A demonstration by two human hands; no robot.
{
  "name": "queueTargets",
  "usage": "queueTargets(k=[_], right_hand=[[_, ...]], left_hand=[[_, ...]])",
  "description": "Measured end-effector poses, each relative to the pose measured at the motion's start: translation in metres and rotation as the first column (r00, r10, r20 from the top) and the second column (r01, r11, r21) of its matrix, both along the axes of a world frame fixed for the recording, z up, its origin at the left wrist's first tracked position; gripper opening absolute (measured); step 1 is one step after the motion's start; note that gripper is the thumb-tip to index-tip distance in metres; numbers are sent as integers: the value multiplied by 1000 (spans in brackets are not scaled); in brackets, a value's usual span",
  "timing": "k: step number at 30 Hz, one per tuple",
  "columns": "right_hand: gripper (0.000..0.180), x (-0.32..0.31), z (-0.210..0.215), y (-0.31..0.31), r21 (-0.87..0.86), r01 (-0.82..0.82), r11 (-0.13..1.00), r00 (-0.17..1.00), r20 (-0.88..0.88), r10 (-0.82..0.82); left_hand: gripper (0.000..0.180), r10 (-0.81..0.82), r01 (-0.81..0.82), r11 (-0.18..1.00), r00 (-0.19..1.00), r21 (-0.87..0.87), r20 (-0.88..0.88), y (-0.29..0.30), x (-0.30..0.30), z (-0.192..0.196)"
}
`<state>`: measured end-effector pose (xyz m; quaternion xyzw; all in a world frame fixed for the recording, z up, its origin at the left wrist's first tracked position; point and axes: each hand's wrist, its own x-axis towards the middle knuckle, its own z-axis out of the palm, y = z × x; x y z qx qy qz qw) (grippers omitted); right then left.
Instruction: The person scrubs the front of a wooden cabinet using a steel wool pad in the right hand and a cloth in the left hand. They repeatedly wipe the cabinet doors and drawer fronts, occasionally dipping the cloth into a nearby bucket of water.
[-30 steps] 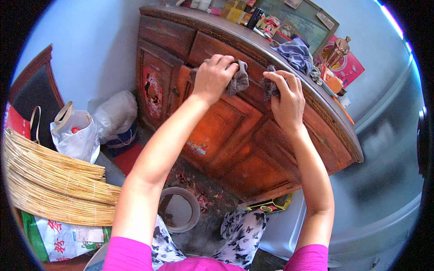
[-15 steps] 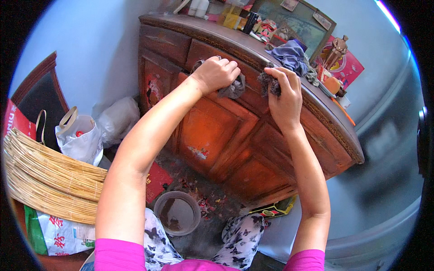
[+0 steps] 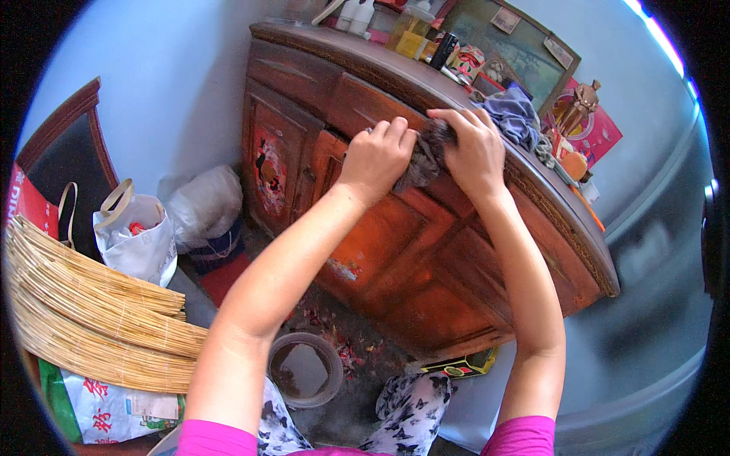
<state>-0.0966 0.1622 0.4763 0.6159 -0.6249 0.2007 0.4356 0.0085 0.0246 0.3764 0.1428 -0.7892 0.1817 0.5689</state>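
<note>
My left hand [image 3: 378, 161] is closed around a dirty grey cloth [image 3: 418, 171], which hangs out beside its fingers. Close to its right, my right hand [image 3: 477, 156] grips a dark, fuzzy scouring pad [image 3: 436, 135]; the pad is partly hidden by the fingers. Both hands are at the upper drawer front of a reddish-brown wooden cabinet [image 3: 372, 243], just below its top edge. The cloth and the pad nearly meet, and I cannot tell whether they touch. Worn paint and a floral patch [image 3: 268, 171] show on the cabinet doors.
On the cabinet top lie a blue-grey cloth [image 3: 517, 115], bottles [image 3: 361, 17], a framed picture [image 3: 525, 45] and a figurine [image 3: 582, 102]. A basin of murky water [image 3: 304, 368] stands on the littered floor. Bamboo slat bundles [image 3: 91, 311] and bags [image 3: 137, 239] are at left.
My left hand with the cloth has moved right, toward my right hand, so the gap between them has closed. The view has shifted slightly, showing more of the cabinet's left door.
</note>
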Motion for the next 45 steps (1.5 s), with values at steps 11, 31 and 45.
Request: queueTargets(k=[11,31,45], right_hand=[[29,-9,24,-108,102,110,989,989,-108,-99],[42,8,5,-137,96,-53,994,962,-261,76],[39,13,25,-156,143,76,987,952,-304,-29]], left_hand=[[23,-200,204,979,973,27,-113,-8,0,-7],[38,-363,599,249,786,761,-500,134,146,-203],[35,-252,701,109,705,705,-663,116,137,-214]])
